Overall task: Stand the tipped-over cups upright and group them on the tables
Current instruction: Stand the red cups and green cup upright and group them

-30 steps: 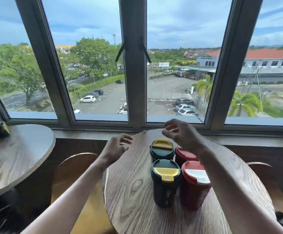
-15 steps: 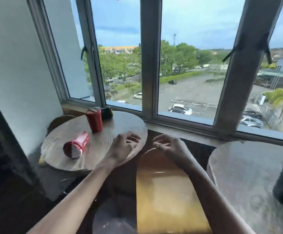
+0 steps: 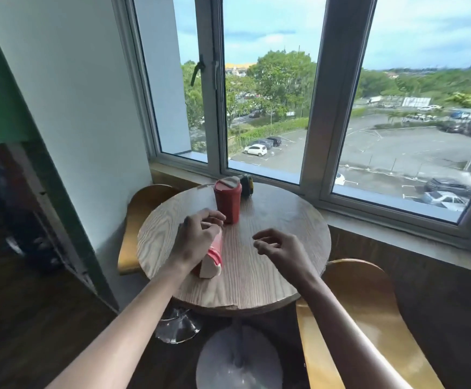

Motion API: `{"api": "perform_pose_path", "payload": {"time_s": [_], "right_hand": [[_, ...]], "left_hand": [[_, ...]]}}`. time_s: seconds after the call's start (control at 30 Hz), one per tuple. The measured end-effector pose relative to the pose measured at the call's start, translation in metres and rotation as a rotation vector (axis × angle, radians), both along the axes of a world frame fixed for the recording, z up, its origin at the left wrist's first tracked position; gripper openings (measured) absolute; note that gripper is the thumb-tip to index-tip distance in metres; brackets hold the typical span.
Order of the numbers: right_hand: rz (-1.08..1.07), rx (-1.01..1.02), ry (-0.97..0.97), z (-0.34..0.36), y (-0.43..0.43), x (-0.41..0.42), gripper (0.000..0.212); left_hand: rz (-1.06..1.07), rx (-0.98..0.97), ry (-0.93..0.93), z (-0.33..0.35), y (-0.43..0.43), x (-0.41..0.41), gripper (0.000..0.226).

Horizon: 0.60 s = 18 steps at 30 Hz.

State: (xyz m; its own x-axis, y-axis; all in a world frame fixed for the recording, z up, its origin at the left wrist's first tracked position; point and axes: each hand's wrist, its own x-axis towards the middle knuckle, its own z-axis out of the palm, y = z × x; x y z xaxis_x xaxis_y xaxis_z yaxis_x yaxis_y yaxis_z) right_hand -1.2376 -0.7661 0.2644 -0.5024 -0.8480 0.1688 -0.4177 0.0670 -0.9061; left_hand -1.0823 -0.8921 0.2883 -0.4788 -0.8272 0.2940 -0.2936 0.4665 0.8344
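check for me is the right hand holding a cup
No: the right hand hovers empty over the round table, while the left hand is on the tipped red cup.

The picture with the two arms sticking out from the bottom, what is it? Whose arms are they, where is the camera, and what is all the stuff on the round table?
There is no machine here. A person wears a camera on their head, so you see what they see: their own two arms reaching forward. The view looks down at a round wooden table beside a big window. A red cup with a pale lid stands upright on it. A second red cup lies tipped on its side, lid toward us. The left hand is over that fallen cup, with fingers curled around it, seemingly ready to stand it up. The right hand hovers above the table, holding nothing. Behind the upright cup sits a small dark object with yellow on it; I cannot tell what it is. Tan wooden chairs stand around the table.
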Motion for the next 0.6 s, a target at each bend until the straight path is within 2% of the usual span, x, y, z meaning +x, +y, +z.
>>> {"api": "perform_pose_path", "payload": {"time_s": [0.27,0.47,0.6], "right_hand": [[-0.015,-0.011,-0.081,-0.019,-0.123,-0.001,0.015],[-0.07,0.043,-0.138,-0.033,-0.163,0.007,0.017],[-0.074,0.089,-0.221,-0.037,-0.158,0.017,0.023]], "left_hand": [[-0.04,0.039,-0.028,-0.022,-0.124,-0.019,0.026],[-0.243,0.107,-0.033,-0.036,-0.192,-0.038,0.058],[-0.464,0.122,-0.021,-0.035,-0.227,-0.057,0.065]]}}
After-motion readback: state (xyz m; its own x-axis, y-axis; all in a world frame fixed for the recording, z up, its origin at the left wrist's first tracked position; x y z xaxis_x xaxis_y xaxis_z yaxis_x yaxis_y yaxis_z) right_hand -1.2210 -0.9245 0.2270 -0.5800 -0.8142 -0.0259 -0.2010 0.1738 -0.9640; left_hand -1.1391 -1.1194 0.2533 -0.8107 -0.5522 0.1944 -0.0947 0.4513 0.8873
